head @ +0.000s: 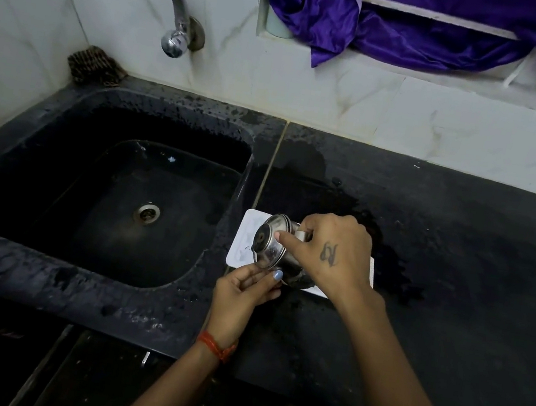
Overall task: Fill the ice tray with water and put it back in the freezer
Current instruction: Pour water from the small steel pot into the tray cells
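Observation:
A white ice tray (245,234) lies flat on the black counter just right of the sink, mostly covered by my hands. My right hand (329,249) grips a small steel kettle (271,246) by its handle and holds it tipped far over to the left above the tray, with its lidded top facing the sink. My left hand (244,290) sits at the tray's near-left corner, fingers curled against the tray edge under the kettle. No poured water can be made out.
The black sink (117,188) with its drain (146,213) is to the left, a steel tap (171,0) on the wall above it. A scrubber (95,65) sits in the back corner. The black counter (457,264) is wet around the tray. Purple cloth (388,23) hangs at the window.

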{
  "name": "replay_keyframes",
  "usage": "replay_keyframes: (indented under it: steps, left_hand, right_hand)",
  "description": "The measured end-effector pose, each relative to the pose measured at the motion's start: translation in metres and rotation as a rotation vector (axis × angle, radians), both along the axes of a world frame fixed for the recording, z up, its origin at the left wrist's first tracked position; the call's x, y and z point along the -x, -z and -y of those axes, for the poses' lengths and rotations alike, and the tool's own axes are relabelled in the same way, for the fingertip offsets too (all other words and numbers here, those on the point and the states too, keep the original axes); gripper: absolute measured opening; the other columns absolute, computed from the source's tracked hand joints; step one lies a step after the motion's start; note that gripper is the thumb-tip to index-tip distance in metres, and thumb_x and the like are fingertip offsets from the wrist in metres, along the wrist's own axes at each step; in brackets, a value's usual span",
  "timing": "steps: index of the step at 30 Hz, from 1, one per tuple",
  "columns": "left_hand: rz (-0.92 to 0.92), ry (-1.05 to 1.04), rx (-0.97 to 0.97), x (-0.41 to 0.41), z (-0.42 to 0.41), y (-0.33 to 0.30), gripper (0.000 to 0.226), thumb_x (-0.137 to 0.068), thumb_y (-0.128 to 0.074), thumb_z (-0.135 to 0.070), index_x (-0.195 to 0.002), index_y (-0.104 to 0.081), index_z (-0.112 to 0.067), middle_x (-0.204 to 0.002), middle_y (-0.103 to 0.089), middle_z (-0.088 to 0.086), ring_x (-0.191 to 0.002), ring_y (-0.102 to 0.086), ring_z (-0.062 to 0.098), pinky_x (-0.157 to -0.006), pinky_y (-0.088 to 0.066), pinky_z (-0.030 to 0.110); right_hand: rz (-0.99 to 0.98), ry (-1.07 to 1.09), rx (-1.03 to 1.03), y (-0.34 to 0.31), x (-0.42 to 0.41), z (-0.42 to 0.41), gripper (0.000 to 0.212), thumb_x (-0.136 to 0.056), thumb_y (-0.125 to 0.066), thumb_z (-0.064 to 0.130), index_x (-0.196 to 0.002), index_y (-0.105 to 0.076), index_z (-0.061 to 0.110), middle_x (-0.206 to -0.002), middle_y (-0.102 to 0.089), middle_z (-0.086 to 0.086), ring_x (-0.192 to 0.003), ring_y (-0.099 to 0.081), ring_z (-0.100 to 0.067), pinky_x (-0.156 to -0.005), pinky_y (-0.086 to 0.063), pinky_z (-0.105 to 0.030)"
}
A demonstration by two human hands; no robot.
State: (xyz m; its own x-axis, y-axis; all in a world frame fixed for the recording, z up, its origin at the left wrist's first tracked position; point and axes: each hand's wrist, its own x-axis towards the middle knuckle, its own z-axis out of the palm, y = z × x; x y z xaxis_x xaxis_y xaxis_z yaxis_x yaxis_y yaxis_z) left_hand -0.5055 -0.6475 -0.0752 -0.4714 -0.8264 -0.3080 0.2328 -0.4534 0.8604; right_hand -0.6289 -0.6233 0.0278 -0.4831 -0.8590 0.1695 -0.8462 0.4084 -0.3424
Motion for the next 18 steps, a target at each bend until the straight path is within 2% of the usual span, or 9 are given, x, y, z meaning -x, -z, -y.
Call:
replay_keyframes:
  steps: [5,9,13,16,18]
  left_hand:
    - [-0.01,0.012,0.01,0.001,0.001,-0.001,0.016,-0.08,-0.067,-0.004,-0.096,-0.07,-0.003,-0.081,-0.075,0.006,-0.078,-0.071,0.014,-0.068,-0.057,0.022]
    - [-0.012,0.002,0.044,0.002,0.002,-0.002,0.015,-0.075,-0.071,-0.01,-0.089,-0.074,-0.013,-0.085,-0.076,0.006,-0.079,-0.071,0.013,-0.067,-0.057,0.021]
    - [0.006,0.019,0.094,0.004,0.0,-0.005,0.017,-0.064,-0.076,-0.023,-0.08,-0.078,-0.023,-0.086,-0.076,0.003,-0.082,-0.071,0.012,-0.067,-0.055,0.019]
    - [0.023,0.033,0.097,0.009,-0.002,-0.006,0.014,-0.071,-0.075,-0.012,-0.077,-0.078,-0.025,-0.085,-0.076,0.003,-0.082,-0.071,0.013,-0.067,-0.056,0.021]
    - [0.028,0.051,0.088,0.011,-0.004,-0.006,0.016,-0.074,-0.073,-0.005,-0.078,-0.077,-0.02,-0.087,-0.076,0.006,-0.084,-0.071,0.015,-0.068,-0.057,0.022]
  right_hand:
    - [-0.016,0.001,0.026,0.0,-0.001,0.001,0.04,-0.079,-0.06,0.057,-0.067,-0.063,0.019,-0.066,-0.065,-0.001,-0.068,-0.06,-0.021,-0.058,-0.03,-0.026]
    - [0.079,0.03,0.058,0.0,0.004,-0.003,0.042,-0.077,-0.065,0.053,-0.053,-0.055,0.019,-0.051,-0.054,0.003,-0.056,-0.054,-0.017,-0.05,-0.028,-0.023]
    - [0.179,0.093,0.106,0.004,0.011,-0.012,0.04,-0.073,-0.07,0.051,-0.059,-0.065,0.015,-0.052,-0.061,0.002,-0.055,-0.057,-0.015,-0.05,-0.036,-0.023]
    - [0.191,0.113,0.122,0.005,0.016,-0.019,0.039,-0.073,-0.07,0.051,-0.06,-0.067,0.015,-0.055,-0.064,0.001,-0.056,-0.058,-0.015,-0.052,-0.039,-0.026]
    - [0.169,0.125,0.114,0.004,0.017,-0.022,0.039,-0.073,-0.07,0.051,-0.059,-0.066,0.014,-0.054,-0.064,0.001,-0.054,-0.057,-0.014,-0.049,-0.036,-0.022]
